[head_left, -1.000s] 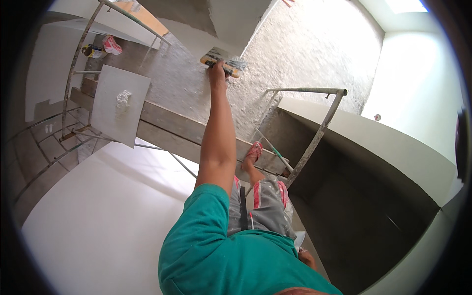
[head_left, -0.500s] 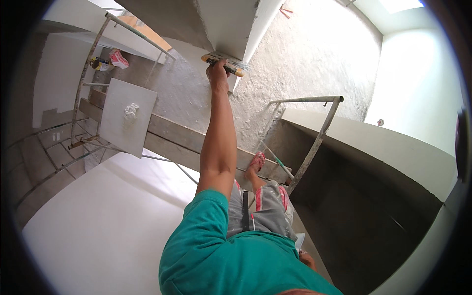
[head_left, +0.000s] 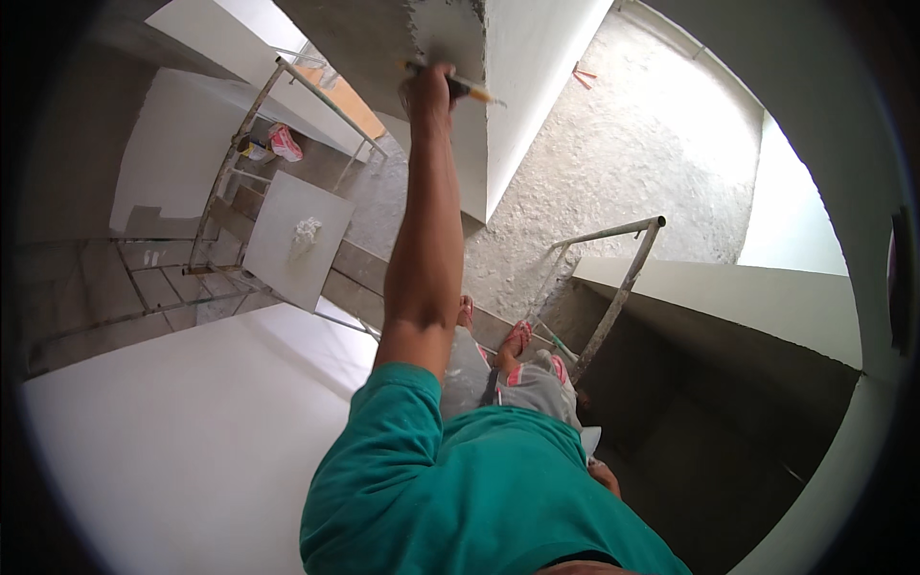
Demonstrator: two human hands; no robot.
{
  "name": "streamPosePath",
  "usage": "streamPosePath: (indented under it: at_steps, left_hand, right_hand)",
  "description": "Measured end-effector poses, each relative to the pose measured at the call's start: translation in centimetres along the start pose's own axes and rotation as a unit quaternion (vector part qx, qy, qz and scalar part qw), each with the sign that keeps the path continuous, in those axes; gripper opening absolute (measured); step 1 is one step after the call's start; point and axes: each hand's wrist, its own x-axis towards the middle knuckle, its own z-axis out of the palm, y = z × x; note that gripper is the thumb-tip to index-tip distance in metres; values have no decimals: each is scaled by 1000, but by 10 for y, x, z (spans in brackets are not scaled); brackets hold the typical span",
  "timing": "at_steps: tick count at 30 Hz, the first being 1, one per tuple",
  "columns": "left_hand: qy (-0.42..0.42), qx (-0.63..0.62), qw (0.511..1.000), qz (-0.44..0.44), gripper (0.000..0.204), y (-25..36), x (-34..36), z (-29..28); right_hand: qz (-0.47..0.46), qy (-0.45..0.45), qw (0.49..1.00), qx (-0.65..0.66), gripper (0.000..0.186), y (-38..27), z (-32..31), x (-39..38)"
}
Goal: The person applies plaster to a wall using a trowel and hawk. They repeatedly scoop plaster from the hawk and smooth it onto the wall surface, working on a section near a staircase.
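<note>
My left arm reaches far up and out. In its closed fingers my left hand [head_left: 431, 94] grips a wide filling knife [head_left: 476, 92] with a black and yellow handle, smeared by motion. The knife is at the underside of a grey concrete beam [head_left: 369, 43], where a whitish plaster smear [head_left: 443, 29] shows just beyond the hand. Down by my right hip, my right hand [head_left: 602, 474] is partly hidden by the shirt, its fingers curled. A flat whitish piece [head_left: 590, 441] sticks out beside it; its kind is unclear.
A square white board [head_left: 278, 259] with a lump of white plaster [head_left: 307, 230] rests on the scaffold at left. My sandalled foot [head_left: 516, 340] stands on planks [head_left: 359, 287]. Scaffold rails [head_left: 623, 287] stand at right beside a dark drop [head_left: 709, 431]. A red-and-white bag [head_left: 285, 142] lies beyond.
My left hand and the knife have moved up and farther along the beam's underside. The view has shifted, and another foot now shows. My right hand stays near my hip.
</note>
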Motion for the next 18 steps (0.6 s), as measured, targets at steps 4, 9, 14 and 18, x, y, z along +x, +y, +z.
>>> streamPosePath:
  at_steps: [4,9,14,18]
  left_hand:
    - [-57,63,996,32,20,83,-3,18]
    - [-117,18,991,69,33,152,-33,24]
    - [-58,-50,995,70,39,21,-18,-66]
    - [0,-121,991,-49,38,-146,16,-149]
  right_hand:
    - [-22,-29,997,61,36,-22,-7,-19]
    - [-97,-184,960,189,34,-54,-11,-42]
    - [-92,-133,966,201,22,-48,-11,-63]
    - [-66,-24,990,122,13,-104,5,-121]
